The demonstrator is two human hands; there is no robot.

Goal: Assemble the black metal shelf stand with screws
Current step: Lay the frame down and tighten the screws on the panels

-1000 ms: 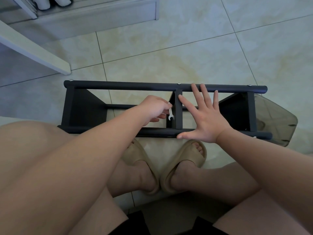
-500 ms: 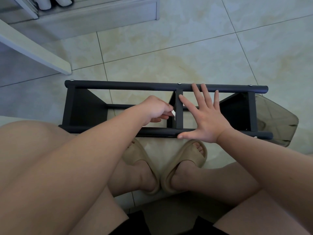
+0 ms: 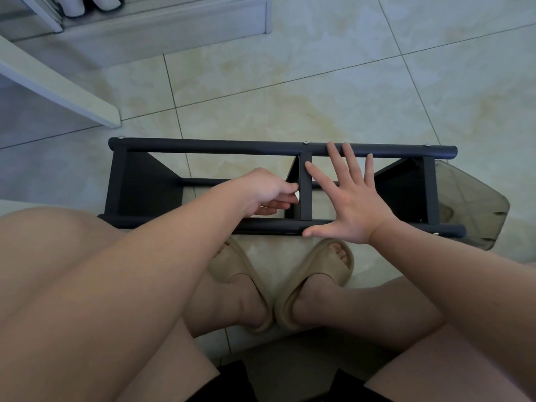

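Black shelf stand (image 3: 232, 147), lengthwise left-right (on floor (image 3: 319, 82))

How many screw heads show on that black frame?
4 screw heads: three on the far rail, at its left end, middle and right end; one at the near rail's right end. Arms may hide more.

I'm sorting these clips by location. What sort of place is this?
Probably a room in a home: glossy beige floor tiles, a white cabinet base standing on them, and a person in soft slippers working on the black shelf stand.
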